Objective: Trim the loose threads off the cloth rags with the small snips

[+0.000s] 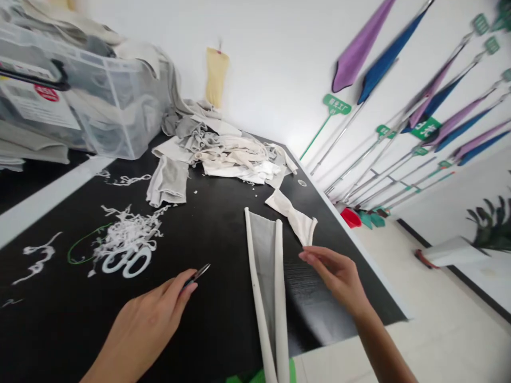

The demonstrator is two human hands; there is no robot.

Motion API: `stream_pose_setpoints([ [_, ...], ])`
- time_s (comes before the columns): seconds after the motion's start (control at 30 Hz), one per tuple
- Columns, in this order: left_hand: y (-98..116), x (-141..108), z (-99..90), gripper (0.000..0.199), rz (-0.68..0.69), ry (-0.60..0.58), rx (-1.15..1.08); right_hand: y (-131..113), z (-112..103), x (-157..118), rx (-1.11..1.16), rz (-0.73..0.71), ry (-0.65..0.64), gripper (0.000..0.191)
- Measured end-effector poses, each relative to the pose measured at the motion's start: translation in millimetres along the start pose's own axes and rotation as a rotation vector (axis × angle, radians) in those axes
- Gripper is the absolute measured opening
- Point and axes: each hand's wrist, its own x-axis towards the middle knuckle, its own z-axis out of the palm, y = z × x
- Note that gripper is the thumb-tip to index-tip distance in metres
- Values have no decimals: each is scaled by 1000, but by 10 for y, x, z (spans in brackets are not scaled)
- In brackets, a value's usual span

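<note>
My left hand (154,314) is closed around small thread snips (199,273), their pointed metal tips toward the right. My right hand (335,276) has thumb and index finger pinched together at the lower corner of a white cloth piece (293,213). That piece is narrowed in the middle and lies on the black table (215,324). Between my hands a long grey fabric strip (265,266) with both side edges rolled inward runs down toward me. Left of my left hand, white-handled scissors (136,261) lie partly under a heap of white thread scraps (130,231).
A pile of grey and white fabric pieces (227,149) lies at the back. At the left stands a clear plastic bin (131,119) heaped with cloth. A folded grey piece (170,181) lies before the pile. Mops and cloths (361,48) hang along the right wall.
</note>
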Motion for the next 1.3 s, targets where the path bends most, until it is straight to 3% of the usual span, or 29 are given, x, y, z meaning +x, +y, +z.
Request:
stream_pose_setpoints([
  [0.13, 7, 4, -3, 42, -67, -96, -132, 248, -180, -669, 105, 229, 53, 27],
  [0.3, 107, 54, -87, 44, -168, -199, -264, 221, -45, -1263, 117, 438, -240, 33],
  [0.47, 186, -2, -66, 43, -186, -196, -458, 189, 316, -1477, 187, 546, -424, 28],
  [0.57, 292, -65, -13, 44, -167, -183, -555, 264, 493, -1536, 380, 668, -507, 43],
  [0.7, 526, -42, 26, 46, -189, -157, -593, 367, 641, -1679, 558, 763, -410, 59],
  [0.83, 662, 73, 67, 45, -193, -169, -571, 361, 773, -1783, 640, 770, -288, 62],
  [0.93, 686, 128, 113, 42, -180, -171, -560, 294, 785, -1738, 458, 739, -266, 57],
  [1.0, 715, 136, 132, 40, -182, -173, -561, 213, 715, -1651, 228, 649, -232, 52],
  [1.1, 826, 93, 139, 38, -195, -218, -597, 18, 573, -1464, 15, 481, -40, 51],
  [1.2, 1010, -31, 152, 31, -177, -264, -635, -192, 535, -1215, -13, 318, 96, 39],
  [1.3, 1181, -214, 208, 26, -94, -237, -625, -283, 614, -886, 32, 185, 95, 26],
])
